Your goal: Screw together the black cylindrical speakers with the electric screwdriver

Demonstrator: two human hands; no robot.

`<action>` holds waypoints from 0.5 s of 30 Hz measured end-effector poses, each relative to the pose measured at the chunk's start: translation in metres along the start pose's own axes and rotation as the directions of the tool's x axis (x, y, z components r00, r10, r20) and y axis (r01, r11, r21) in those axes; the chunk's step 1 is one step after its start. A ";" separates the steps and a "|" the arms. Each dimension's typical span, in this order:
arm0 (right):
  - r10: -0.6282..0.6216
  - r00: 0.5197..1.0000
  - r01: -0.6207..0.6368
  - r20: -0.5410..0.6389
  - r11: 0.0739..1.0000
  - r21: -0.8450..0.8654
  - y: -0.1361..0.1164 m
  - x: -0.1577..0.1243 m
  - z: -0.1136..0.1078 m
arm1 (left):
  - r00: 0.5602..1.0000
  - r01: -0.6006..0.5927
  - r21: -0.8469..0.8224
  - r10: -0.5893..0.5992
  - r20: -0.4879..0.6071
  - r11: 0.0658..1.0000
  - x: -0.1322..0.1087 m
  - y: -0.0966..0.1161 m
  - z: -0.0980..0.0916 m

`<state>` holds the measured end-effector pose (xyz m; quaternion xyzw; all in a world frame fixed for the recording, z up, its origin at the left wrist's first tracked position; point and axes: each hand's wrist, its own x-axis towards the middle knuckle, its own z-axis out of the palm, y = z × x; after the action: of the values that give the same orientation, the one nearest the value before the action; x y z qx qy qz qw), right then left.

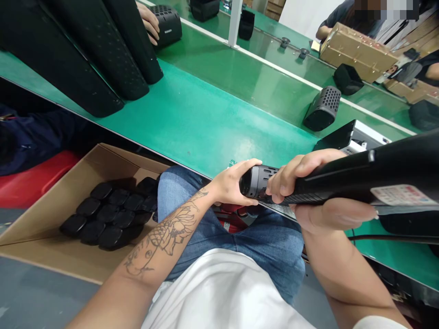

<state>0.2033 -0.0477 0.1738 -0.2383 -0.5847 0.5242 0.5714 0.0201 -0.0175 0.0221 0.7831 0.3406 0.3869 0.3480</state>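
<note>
At the front edge of the green bench, my left hand (234,183) is wrapped round a dark grey speaker housing (262,176) with slotted holes. My right hand (308,185) grips a long black electric screwdriver (346,176) with a ribbed grip and a white-and-red label. Its front end points left at the housing; the tip is hidden behind my fingers. Part of the housing is also covered by both hands.
An open cardboard box (44,203) on the left holds several black housings (111,212). Tall black pieces (113,55) stand on the green bench (192,114). Another speaker housing (322,108) sits on the conveyor (260,68). A co-worker's hand (149,22) touches one at the far left.
</note>
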 end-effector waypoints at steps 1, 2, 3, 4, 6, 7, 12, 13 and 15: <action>-0.009 1.000 0.009 -0.002 1.000 -0.006 0.001 0.000 0.001 | 1.000 0.003 0.004 -0.003 0.000 1.000 0.000 0.000 0.000; -0.024 1.000 0.024 -0.006 1.000 -0.010 0.002 0.001 0.001 | 1.000 0.007 0.006 -0.007 0.000 1.000 0.000 0.001 0.000; -0.032 0.999 0.032 -0.001 0.999 -0.018 0.003 0.001 0.001 | 1.000 0.009 0.006 -0.009 0.000 1.000 0.000 0.001 0.000; -0.034 0.999 0.034 0.012 0.999 -0.030 0.004 0.001 0.001 | 1.000 0.011 0.004 -0.011 0.000 1.000 0.000 0.000 0.000; -0.022 0.999 0.024 0.035 0.998 -0.057 0.007 -0.001 0.001 | 1.000 0.015 0.004 -0.015 -0.006 1.000 0.001 0.000 0.000; -0.016 0.999 0.019 0.032 0.997 -0.077 0.006 -0.001 0.002 | 1.000 0.014 0.009 -0.014 -0.012 1.000 0.001 -0.001 0.000; -0.089 0.993 0.078 -0.072 0.986 -0.150 -0.022 -0.005 0.000 | 0.993 -0.049 0.120 0.061 -0.101 0.992 -0.008 0.004 0.010; -0.110 0.990 0.095 -0.090 0.983 -0.158 -0.032 -0.005 -0.006 | 0.986 -0.050 0.173 0.076 -0.148 0.984 -0.013 0.006 0.016; -0.176 0.974 0.147 -0.141 0.970 -0.193 -0.050 -0.003 -0.028 | 0.952 -0.010 0.304 0.102 -0.287 0.953 -0.027 0.013 0.032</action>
<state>0.2458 -0.0578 0.2111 -0.2815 -0.6008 0.3999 0.6323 0.0377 -0.0548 0.0078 0.7685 0.4213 0.4548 0.1585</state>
